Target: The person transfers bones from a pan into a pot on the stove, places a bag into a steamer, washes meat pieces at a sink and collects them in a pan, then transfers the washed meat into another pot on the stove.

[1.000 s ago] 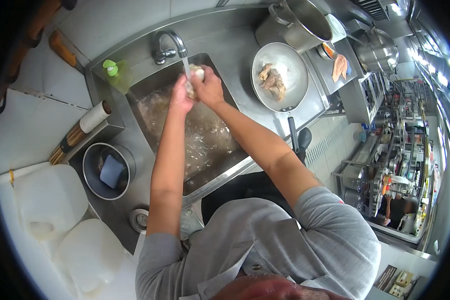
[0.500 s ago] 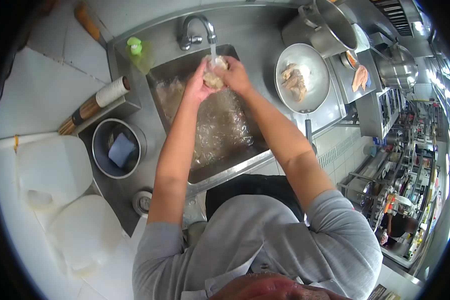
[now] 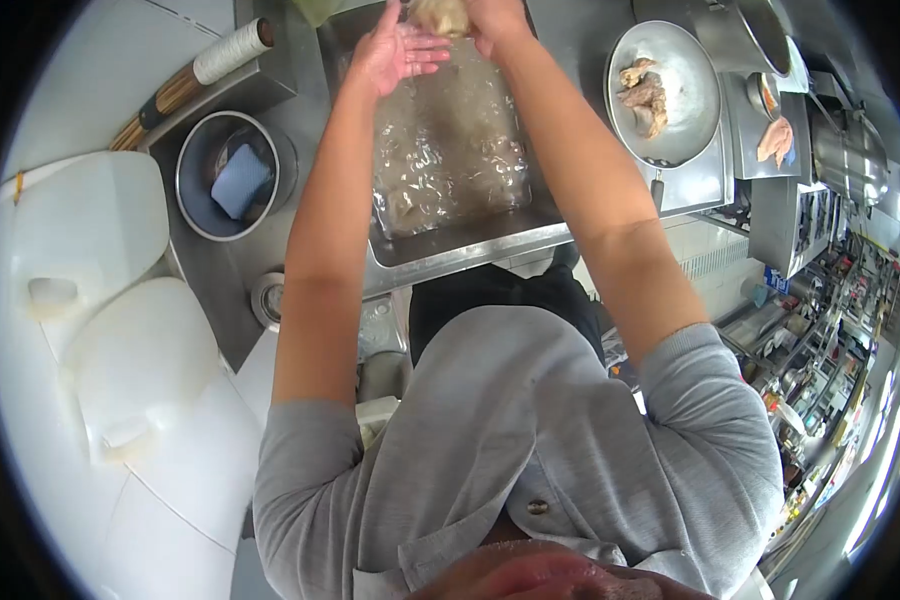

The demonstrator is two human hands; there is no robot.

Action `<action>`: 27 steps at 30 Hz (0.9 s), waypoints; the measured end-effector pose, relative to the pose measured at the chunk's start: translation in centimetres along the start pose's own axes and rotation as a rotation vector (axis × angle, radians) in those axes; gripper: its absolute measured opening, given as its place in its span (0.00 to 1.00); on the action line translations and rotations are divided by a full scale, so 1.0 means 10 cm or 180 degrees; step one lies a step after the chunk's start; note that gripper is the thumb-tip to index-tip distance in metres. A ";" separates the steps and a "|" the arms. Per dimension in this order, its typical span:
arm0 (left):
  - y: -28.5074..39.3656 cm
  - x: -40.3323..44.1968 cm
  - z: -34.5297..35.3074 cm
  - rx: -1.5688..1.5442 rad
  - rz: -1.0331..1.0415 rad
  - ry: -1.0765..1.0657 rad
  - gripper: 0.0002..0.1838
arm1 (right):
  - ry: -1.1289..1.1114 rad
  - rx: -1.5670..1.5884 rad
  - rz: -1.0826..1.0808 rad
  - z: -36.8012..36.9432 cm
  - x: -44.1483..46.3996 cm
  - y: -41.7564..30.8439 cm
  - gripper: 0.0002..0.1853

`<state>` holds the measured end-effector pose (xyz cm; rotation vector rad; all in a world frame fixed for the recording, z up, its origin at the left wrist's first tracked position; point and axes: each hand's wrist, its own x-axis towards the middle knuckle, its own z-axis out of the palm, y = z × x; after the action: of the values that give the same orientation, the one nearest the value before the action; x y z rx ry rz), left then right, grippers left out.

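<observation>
My right hand point(image 3: 495, 22) grips a pale, wet piece of meat point(image 3: 438, 14) that looks like chicken, at the top edge of the head view. Beside it, my left hand point(image 3: 400, 55) is open with its fingers apart; whether it still touches the meat I cannot tell. Both hands are over the far end of the steel sink point(image 3: 450, 243). Murky, rippling water point(image 3: 450, 150) stands in the basin, and pale pieces show dimly beneath it. To the right, a steel frying pan point(image 3: 692, 100) bears a few meat pieces point(image 3: 646, 98).
A steel pot point(image 3: 195, 205) with a blue cloth point(image 3: 242, 182) inside stands left of the sink. White plastic jugs point(image 3: 145, 350) are at the far left. Bundled sticks point(image 3: 175, 93) lie by the wall. A tall pot point(image 3: 740, 35) stands behind the pan.
My left hand has come away from around the meat and opened; my right hand keeps hold of it. The view has tilted down, so the tap is out of frame.
</observation>
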<state>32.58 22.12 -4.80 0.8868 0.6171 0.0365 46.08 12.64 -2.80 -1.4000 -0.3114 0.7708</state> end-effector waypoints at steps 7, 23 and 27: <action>-2.32 0.09 -0.82 0.5078 -0.0751 0.0575 0.51 | -0.0516 -0.1048 -0.0016 -0.52 -0.41 -0.08 0.12; -3.57 -0.01 -1.38 0.2391 -0.2723 0.0053 0.15 | 0.1460 -0.3946 -0.1975 -3.82 -0.90 -0.63 0.11; -2.75 0.22 -1.03 0.0338 -0.1245 0.0755 0.12 | 0.1226 -0.3722 -0.2167 -2.95 -1.17 -0.74 0.11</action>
<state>23.05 12.36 -30.89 0.8571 1.0135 -0.2486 58.13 -17.31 1.78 -2.2692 -0.9601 -0.3624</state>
